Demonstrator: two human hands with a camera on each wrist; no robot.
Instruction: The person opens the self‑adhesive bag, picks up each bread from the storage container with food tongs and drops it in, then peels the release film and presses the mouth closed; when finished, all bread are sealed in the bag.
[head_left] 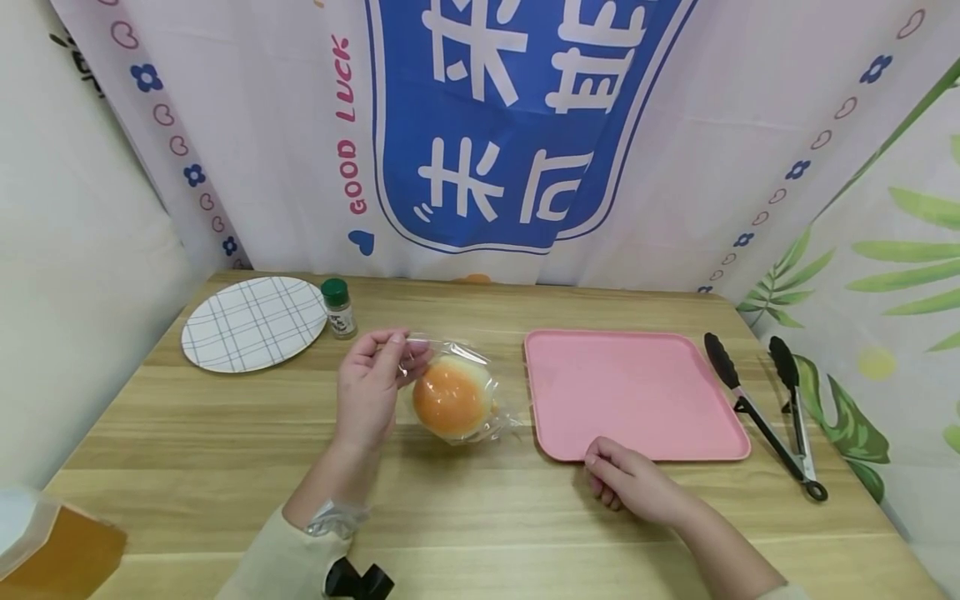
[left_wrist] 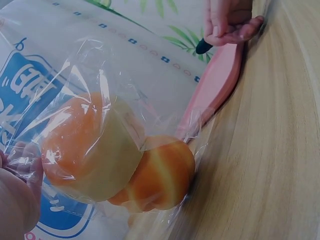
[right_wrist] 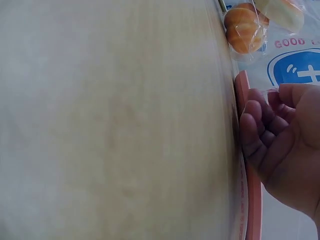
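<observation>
A thin clear plastic bag (head_left: 487,429) holds a round glossy bun (head_left: 450,398). Beside the bun, in the same bag, lies a smaller ridged roll (left_wrist: 159,175), mostly hidden in the head view. My left hand (head_left: 371,387) pinches the bag's upper left edge between thumb and fingers, above the table. At the front edge of the pink tray (head_left: 615,396) is my right hand (head_left: 630,483), its fingers curled and thumb against the forefinger. In the right wrist view a faint clear scrap of plastic (right_wrist: 272,91) shows at its fingertips.
Black-tipped tongs (head_left: 772,437) lie spread to the right of the tray. At the back left are a white checked plate (head_left: 255,325) and a green-capped shaker (head_left: 340,308). An orange-brown object (head_left: 71,550) sits at the near left corner. A printed cloth (head_left: 285,150) hangs behind the table.
</observation>
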